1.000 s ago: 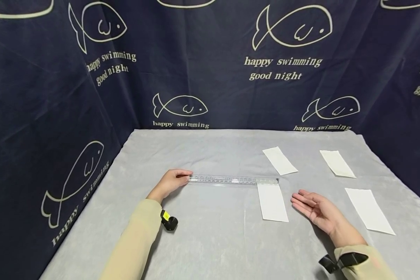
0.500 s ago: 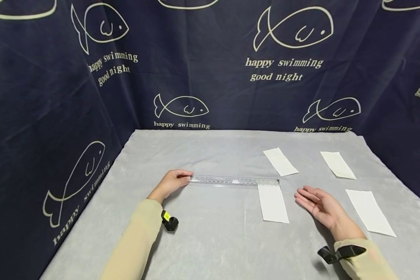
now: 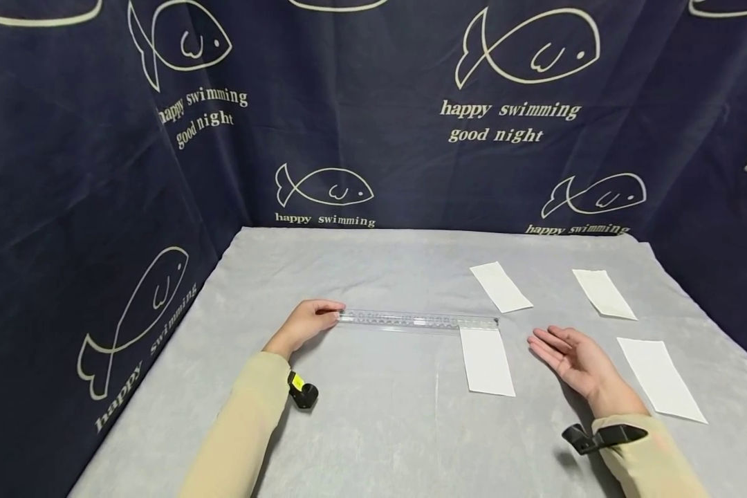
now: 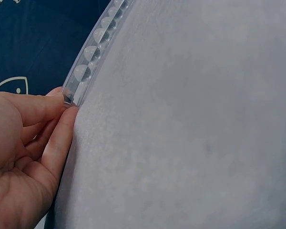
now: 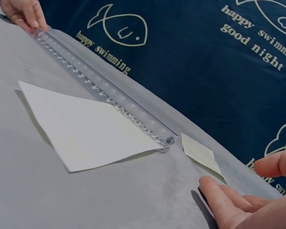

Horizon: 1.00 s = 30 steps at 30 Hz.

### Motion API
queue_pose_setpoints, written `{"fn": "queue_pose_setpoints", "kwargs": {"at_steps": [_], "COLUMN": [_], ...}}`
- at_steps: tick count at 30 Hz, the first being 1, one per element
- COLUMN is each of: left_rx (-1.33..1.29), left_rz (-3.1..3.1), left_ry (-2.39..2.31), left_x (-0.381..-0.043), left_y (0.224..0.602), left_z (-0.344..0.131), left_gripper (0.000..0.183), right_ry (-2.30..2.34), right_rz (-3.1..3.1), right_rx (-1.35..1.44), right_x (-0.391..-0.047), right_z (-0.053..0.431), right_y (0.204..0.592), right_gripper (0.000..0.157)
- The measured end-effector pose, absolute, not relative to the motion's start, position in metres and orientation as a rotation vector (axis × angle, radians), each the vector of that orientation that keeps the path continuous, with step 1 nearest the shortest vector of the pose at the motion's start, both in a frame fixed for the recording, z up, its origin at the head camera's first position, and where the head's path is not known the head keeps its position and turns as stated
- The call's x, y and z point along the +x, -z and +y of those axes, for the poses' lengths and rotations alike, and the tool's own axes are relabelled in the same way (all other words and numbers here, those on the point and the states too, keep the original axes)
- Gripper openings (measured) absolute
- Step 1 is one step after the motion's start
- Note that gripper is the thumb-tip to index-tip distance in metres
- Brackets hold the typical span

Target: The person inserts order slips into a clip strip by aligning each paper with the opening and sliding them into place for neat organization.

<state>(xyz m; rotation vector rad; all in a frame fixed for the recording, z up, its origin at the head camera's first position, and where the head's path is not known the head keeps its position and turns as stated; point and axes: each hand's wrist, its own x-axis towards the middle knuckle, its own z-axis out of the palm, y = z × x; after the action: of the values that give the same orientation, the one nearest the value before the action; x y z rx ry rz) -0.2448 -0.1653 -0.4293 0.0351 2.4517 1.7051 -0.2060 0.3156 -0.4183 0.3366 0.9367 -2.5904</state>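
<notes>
My left hand (image 3: 305, 324) pinches the left end of a long clear plastic strip (image 3: 404, 319) between thumb and fingers. A row of clear round shapes runs along the strip, seen close up in the left wrist view (image 4: 92, 53). Its far right end overlaps the upper edge of a white paper rectangle (image 3: 487, 361). To the right of that paper, my right hand (image 3: 582, 366) holds nothing, its palm turned up and its fingers extended. In the right wrist view, fingertips (image 5: 212, 186) show near another white paper rectangle (image 5: 199, 155).
Two white paper rectangles lie further back, one at the back middle (image 3: 501, 286) and one at the back right (image 3: 605, 294). Another paper rectangle (image 3: 662, 379) is to the right of my right hand. Dark blue curtains (image 3: 404, 83) enclose the grey cloth-covered table (image 3: 373, 429).
My right hand has drifted slightly right, away from the nearest paper, and a little upward in view. The left hand and strip stay almost where they were.
</notes>
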Motion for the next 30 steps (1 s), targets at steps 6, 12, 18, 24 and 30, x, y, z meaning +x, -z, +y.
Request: {"fn": "queue_pose_setpoints", "kwargs": {"at_steps": [6, 12, 18, 24, 30], "left_rx": [0.052, 0.055, 0.03, 0.01, -0.004], "left_rz": [2.46, 2.466, 2.459, 2.452, 2.437], "left_ry": [-1.699, -1.694, -1.697, -1.697, -1.704], "left_x": [-0.246, -0.245, -0.244, -0.244, -0.244], "left_y": [0.429, 0.43, 0.43, 0.429, 0.427], "left_z": [-0.166, -0.166, -0.165, -0.165, -0.163], "left_gripper": [0.025, 0.026, 0.025, 0.025, 0.025], "right_ry": [2.594, 2.603, 2.621, 2.633, 2.631], "right_rz": [0.915, 0.866, 0.807, 0.792, 0.793], "right_rx": [0.364, 0.368, 0.364, 0.429, 0.446], "right_x": [-0.214, -0.22, -0.223, -0.23, -0.237], "right_z": [0.317, 0.319, 0.319, 0.317, 0.321], "right_y": [0.417, 0.417, 0.417, 0.414, 0.414], "right_gripper": [0.016, 0.023, 0.027, 0.022, 0.019]}}
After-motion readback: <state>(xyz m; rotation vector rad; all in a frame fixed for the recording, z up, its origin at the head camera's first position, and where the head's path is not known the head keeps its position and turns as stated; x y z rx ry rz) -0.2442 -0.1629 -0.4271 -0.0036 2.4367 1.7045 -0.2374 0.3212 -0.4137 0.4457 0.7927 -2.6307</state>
